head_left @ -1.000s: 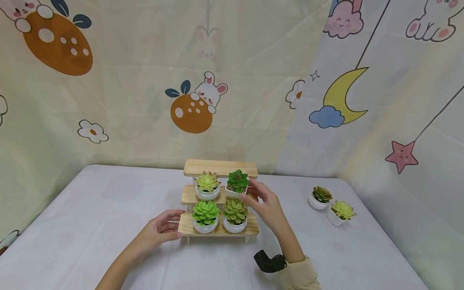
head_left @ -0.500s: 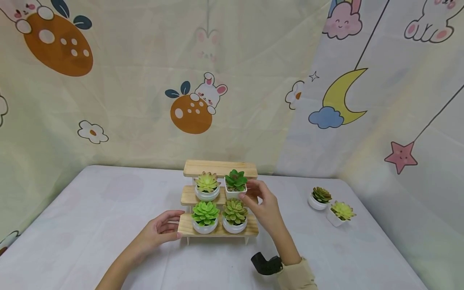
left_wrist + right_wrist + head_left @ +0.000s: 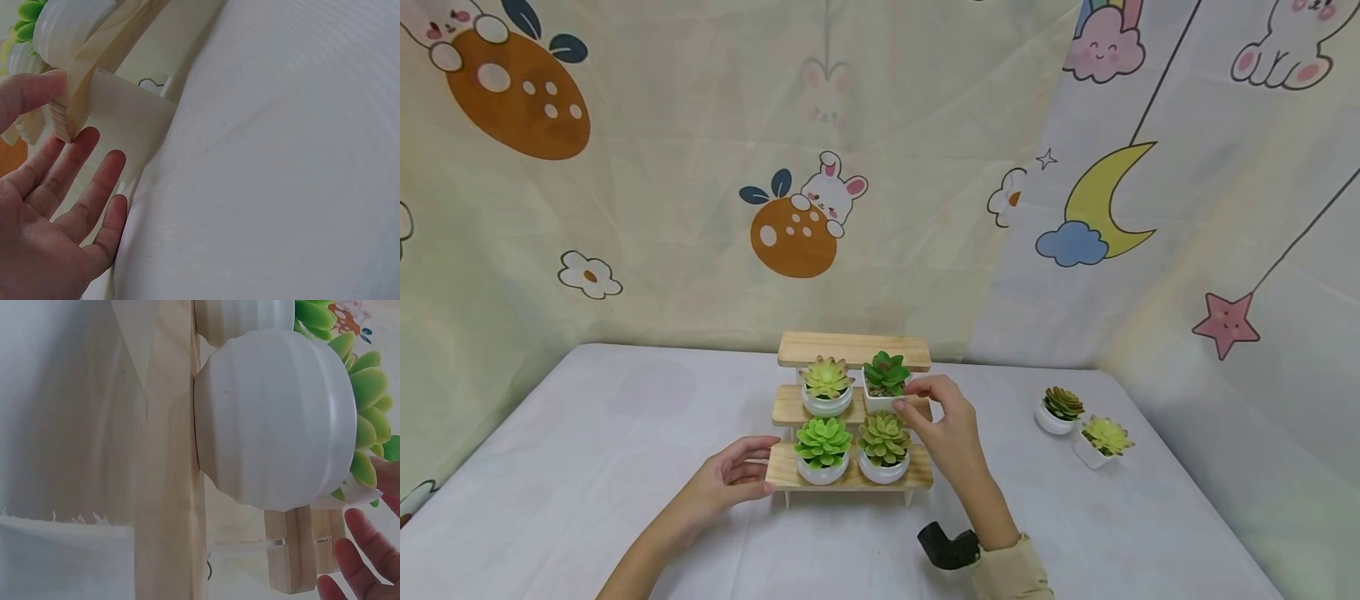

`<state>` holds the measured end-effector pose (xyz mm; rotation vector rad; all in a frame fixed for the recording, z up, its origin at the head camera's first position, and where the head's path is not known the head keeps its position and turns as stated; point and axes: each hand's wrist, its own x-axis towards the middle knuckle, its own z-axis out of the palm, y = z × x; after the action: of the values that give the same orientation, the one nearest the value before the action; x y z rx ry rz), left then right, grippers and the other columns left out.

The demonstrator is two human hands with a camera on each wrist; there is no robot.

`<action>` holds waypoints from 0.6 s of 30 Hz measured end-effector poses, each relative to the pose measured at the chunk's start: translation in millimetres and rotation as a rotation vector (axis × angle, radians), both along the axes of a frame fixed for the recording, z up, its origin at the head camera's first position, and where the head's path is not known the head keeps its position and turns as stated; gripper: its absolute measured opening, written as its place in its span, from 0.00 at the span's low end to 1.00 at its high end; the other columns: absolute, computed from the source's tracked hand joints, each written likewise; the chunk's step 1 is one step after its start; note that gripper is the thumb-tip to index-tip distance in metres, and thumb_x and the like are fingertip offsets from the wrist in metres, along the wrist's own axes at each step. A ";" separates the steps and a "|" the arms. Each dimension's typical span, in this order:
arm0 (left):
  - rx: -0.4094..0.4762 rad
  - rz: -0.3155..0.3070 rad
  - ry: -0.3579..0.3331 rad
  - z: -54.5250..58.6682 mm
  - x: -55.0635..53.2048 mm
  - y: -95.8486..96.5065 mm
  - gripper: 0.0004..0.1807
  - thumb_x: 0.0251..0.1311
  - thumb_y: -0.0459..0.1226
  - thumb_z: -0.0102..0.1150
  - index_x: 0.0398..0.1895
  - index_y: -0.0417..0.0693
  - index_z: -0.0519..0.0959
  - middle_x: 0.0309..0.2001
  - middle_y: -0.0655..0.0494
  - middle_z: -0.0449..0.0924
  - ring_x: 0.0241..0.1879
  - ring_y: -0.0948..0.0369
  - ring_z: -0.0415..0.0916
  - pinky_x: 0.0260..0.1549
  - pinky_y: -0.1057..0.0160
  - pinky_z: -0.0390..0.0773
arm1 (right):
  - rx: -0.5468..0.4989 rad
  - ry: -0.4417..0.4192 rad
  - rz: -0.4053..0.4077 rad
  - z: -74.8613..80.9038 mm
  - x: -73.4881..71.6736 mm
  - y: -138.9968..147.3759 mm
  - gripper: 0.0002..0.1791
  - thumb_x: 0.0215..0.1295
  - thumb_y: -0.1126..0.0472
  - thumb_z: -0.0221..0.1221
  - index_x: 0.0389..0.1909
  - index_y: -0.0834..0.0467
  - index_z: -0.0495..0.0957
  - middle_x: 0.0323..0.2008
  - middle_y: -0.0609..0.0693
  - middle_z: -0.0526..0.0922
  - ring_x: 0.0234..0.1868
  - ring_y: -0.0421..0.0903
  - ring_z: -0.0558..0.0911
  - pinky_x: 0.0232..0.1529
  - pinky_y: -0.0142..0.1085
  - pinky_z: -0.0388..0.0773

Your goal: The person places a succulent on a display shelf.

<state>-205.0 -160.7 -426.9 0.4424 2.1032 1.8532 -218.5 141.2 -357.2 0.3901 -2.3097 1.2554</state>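
Dark green succulent (image 3: 886, 373), squarish white pot (image 3: 880, 404); your right hand (image 3: 949, 423) pinches its side, your left hand (image 3: 730, 473) clasps the wooden stand (image 3: 853, 350).

The small square white pot with a rounded-leaf, dark green plant (image 3: 883, 402) is edging slightly left along the middle step of the pale wooden three-step stand (image 3: 787, 406), away from that step's right end. It is also turning, its front wall now facing more squarely along the step's front edge. On the right hand (image 3: 950, 427), the index finger is settling lower against the pot's right side. The forearm, with its beige sleeve (image 3: 1011, 572) and black angular wrist device (image 3: 947, 547), is swinging left, below the lowest step's front right corner. In the head view, the whole scene is drifting marginally left.
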 end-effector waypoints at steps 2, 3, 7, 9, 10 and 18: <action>0.002 0.000 -0.001 0.1 -0.1 0.0 0.35 0.54 0.36 0.64 0.65 0.41 0.61 0.58 0.39 0.67 0.50 0.60 0.74 0.45 0.67 0.77 | 0.023 0.023 -0.013 0.4 0.6 -0.7 0.10 0.54 0.58 0.66 0.36 0.54 0.78 0.39 0.45 0.79 0.45 0.43 0.76 0.51 0.46 0.74; 0.001 0.000 -0.001 0.1 -0.2 0.0 0.35 0.54 0.36 0.64 0.65 0.41 0.61 0.58 0.39 0.67 0.50 0.60 0.74 0.45 0.67 0.77 | 0.036 0.036 -0.019 0.7 0.6 -1.1 0.09 0.54 0.58 0.66 0.35 0.54 0.78 0.38 0.45 0.79 0.45 0.42 0.76 0.50 0.45 0.74; -0.001 0.001 -0.007 -0.3 0.2 -0.2 0.35 0.54 0.36 0.64 0.65 0.41 0.62 0.58 0.39 0.67 0.50 0.60 0.74 0.45 0.67 0.77 | 0.080 0.068 -0.040 0.4 0.9 -2.0 0.08 0.55 0.59 0.66 0.33 0.54 0.78 0.36 0.44 0.79 0.43 0.41 0.75 0.47 0.41 0.74; -0.007 0.001 -0.004 -0.5 0.2 -0.3 0.35 0.54 0.37 0.63 0.65 0.41 0.62 0.59 0.39 0.67 0.50 0.60 0.74 0.45 0.67 0.77 | 0.087 0.079 -0.042 0.7 1.0 -2.4 0.08 0.54 0.59 0.66 0.33 0.55 0.78 0.35 0.45 0.79 0.42 0.41 0.75 0.46 0.41 0.74; -0.008 0.000 -0.001 -0.5 0.1 -0.3 0.35 0.54 0.37 0.63 0.65 0.41 0.62 0.59 0.39 0.67 0.49 0.60 0.74 0.44 0.67 0.77 | 0.088 0.081 -0.042 0.9 1.3 -2.6 0.07 0.54 0.59 0.66 0.33 0.55 0.78 0.35 0.45 0.79 0.42 0.41 0.75 0.45 0.41 0.74; -0.010 0.009 -0.009 -0.1 -0.4 0.1 0.34 0.54 0.37 0.64 0.64 0.43 0.63 0.58 0.41 0.67 0.49 0.60 0.75 0.45 0.66 0.77 | 0.086 0.092 -0.042 3.6 2.5 -2.0 0.08 0.54 0.59 0.66 0.34 0.55 0.79 0.36 0.45 0.80 0.42 0.41 0.75 0.45 0.39 0.75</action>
<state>-205.3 -160.6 -427.0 0.4214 2.1108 1.8456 -216.1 139.1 -353.5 0.4177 -2.2872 1.0985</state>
